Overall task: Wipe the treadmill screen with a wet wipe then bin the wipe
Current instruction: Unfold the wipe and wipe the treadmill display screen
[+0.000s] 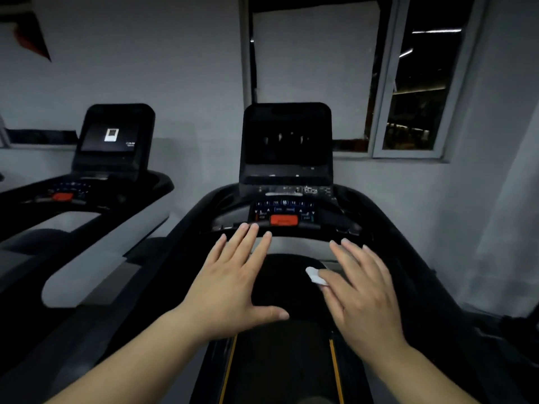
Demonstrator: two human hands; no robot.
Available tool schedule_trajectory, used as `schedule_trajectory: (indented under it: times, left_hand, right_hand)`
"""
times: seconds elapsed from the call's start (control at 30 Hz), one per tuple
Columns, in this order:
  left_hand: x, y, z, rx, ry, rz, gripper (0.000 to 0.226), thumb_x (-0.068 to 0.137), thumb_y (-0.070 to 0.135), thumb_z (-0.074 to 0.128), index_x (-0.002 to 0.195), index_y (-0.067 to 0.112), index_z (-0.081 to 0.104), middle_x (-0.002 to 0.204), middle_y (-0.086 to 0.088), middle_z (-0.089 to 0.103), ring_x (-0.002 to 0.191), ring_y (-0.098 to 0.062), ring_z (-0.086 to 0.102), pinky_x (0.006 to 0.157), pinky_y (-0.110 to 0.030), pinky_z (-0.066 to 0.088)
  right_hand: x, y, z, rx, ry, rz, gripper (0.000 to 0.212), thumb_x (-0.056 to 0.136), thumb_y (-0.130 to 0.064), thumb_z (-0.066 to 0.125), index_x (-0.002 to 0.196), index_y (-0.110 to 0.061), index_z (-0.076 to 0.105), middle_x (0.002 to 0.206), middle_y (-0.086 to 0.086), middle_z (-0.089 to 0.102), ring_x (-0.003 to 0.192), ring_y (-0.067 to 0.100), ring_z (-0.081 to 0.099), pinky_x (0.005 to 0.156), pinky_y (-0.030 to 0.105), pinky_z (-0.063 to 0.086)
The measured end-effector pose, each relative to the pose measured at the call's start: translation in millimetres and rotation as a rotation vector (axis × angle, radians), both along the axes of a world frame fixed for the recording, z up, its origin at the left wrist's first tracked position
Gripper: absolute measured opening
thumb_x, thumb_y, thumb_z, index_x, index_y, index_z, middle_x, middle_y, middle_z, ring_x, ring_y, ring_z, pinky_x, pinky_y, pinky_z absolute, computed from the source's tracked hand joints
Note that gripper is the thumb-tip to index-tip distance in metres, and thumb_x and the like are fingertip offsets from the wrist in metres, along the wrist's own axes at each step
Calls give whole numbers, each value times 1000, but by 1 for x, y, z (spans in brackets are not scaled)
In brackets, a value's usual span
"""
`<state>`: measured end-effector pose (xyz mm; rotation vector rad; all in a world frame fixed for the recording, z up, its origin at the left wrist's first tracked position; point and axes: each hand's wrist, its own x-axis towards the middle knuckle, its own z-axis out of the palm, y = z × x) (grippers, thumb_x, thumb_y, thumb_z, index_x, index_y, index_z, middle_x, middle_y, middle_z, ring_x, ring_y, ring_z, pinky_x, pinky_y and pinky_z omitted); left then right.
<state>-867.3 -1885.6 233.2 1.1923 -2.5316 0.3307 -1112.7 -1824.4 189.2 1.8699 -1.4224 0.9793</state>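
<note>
Dim gym room, grey wall, window (pixel 408 83) at right. Black treadmill's dark upright screen (pixel 287 138) unlit, well beyond both hands. Left hand (pixel 233 284) flat, fingers spread — holding nothing. Right hand (pixel 364 290) extended; its thumb pins a small white folded wet wipe (pixel 314 276) against the palm.

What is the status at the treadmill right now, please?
Left hand open, holding nothing. Right hand pinches the wipe under its thumb. Screen ahead, dark, not yet touched. Nothing in the way.
</note>
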Motion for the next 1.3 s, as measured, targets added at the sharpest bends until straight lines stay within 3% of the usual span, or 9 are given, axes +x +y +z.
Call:
schedule_trajectory:
  times: [0.2,0.4,0.53,0.77,0.9,1.03,1.3]
  left_hand:
    - [-17,-43,85,-22,17,-24,127,69,98,37,158,28,-19,167,1,-24,151,-14,-30,127,-45,-5]
    - [-11,-85,122,-53,39,-13,129,69,98,40,160,24,-15,168,1,-19,152,-13,-26,128,-44,-3]
    - [1,-126,132,-73,21,-25,128,71,99,37,160,23,-15,168,0,-20,152,-13,-27,127,-43,-4]
    - [23,-237,137,-130,31,-55,129,70,99,37,163,17,1,171,-6,-4,156,-19,-14,127,-45,1]
    - [43,-315,146,-94,39,-67,129,70,98,38,161,21,-11,169,-3,-17,153,-15,-24,126,-41,-9]
    - [54,-376,147,-78,47,-82,128,72,96,40,158,23,-19,167,-1,-25,151,-14,-30,126,-42,-9]
    - [31,-491,143,-75,44,-124,127,71,97,38,158,24,-18,167,-1,-23,152,-14,-28,126,-44,-7]
  right_hand:
    - [-16,-51,92,-3,2,50,21,84,-10,80,105,-13,77,142,14,61,141,33,48,116,58,37]
    - [-16,-101,137,-45,23,94,22,86,-9,78,107,-12,76,139,13,64,141,33,49,118,56,35]
    - [-5,-143,143,-46,57,113,20,86,-9,78,105,-13,76,138,13,64,139,33,50,120,54,32]
    - [19,-246,151,-43,131,111,16,91,-13,73,106,-16,75,143,14,60,142,32,48,119,54,33]
    - [36,-320,160,-61,124,84,15,89,-12,74,105,-13,76,137,14,65,136,32,53,121,50,32]
    - [48,-377,158,-73,93,72,19,86,-10,78,105,-11,76,135,14,66,131,33,57,117,52,37]
    - [29,-481,157,-97,117,50,16,90,-11,72,106,-12,75,134,13,66,131,31,57,117,52,38]
